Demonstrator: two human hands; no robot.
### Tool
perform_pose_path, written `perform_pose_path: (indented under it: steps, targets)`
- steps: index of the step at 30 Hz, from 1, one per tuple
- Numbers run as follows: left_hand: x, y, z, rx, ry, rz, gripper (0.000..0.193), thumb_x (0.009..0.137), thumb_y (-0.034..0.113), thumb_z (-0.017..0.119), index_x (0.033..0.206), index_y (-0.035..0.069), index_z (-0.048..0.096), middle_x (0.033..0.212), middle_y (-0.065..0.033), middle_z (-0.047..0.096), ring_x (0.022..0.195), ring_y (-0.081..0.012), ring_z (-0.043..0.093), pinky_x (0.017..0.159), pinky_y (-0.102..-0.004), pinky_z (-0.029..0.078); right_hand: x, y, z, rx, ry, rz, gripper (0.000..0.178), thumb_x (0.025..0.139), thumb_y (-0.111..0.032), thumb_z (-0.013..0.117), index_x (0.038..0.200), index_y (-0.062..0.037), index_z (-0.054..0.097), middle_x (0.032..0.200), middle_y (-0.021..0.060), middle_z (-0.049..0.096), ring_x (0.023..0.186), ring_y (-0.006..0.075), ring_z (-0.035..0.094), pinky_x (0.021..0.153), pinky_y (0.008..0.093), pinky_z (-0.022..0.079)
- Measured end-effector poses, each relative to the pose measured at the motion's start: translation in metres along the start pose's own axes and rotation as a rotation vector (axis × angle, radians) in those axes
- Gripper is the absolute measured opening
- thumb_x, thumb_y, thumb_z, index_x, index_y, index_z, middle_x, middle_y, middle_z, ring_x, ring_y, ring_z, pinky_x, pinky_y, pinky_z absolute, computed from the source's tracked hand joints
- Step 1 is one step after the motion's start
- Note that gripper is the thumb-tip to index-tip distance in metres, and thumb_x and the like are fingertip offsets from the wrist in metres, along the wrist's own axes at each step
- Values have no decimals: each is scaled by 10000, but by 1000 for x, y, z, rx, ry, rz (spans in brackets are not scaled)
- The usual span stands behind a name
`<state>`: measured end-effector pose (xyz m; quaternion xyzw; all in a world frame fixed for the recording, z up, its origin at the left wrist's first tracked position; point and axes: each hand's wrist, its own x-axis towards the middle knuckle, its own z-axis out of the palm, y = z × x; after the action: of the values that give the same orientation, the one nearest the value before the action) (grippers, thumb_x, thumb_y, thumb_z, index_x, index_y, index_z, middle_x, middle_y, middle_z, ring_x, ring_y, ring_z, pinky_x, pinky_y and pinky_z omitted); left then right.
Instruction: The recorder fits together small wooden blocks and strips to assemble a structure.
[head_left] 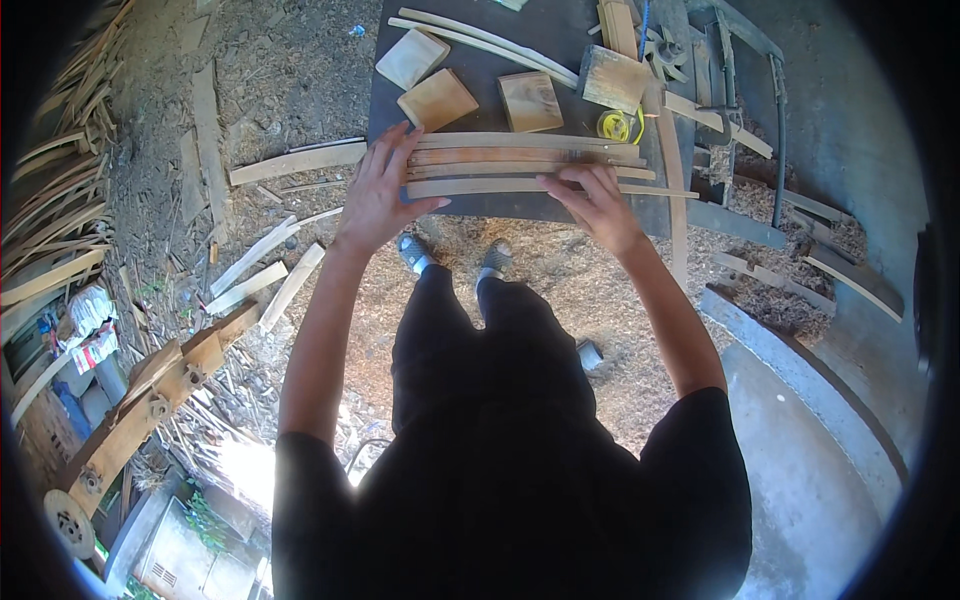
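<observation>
Several long, narrow wooden strips lie side by side across the near part of a dark table. One strip in the row is more reddish than the others. My left hand rests at their left ends, fingers laid forward and thumb spread apart to the right. Toward the other end, my right hand bends its fingers over the nearest strip, with the thumb against it. The undersides of both hands' fingers are hidden.
Behind the strips sit square wooden blocks, a yellow tape measure and two long thin slats. Metal framework stands at the right. Wood shavings and loose offcuts cover the ground. A plank with metal fittings lies left.
</observation>
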<state>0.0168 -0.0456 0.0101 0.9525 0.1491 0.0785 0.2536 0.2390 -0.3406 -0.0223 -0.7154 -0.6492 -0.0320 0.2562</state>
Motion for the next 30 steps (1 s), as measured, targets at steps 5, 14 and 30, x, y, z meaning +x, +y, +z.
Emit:
perform_pose_path:
  steps: [5,14,30]
  targets:
    - [4,-5,2,6,16,56,1003,693,396,967,1536,125,496,1524,-162,520,1428,-385,502,1176,-515,451,0,-1,10,19,54,56,558,812,-110,832,1351,-204,724,1202,27,597,1099,237,595,928,419,472]
    - [11,-8,-4,-11,-21,47,995,646,341,987,1491,79,533,1457,-153,564,1339,-375,565,1136,-486,483,7,-15,1,-9,114,469,643,862,-429,852,1405,-149,649,1440,100,551,1305,298,529,1078,481,385]
    - [16,1,-10,19,-57,6,953,642,340,986,1455,80,563,1409,-147,595,1287,-377,598,1103,-479,498,-29,22,-20,-121,171,783,1165,731,-700,862,1619,-126,372,1585,236,418,1458,453,410,1189,587,294]
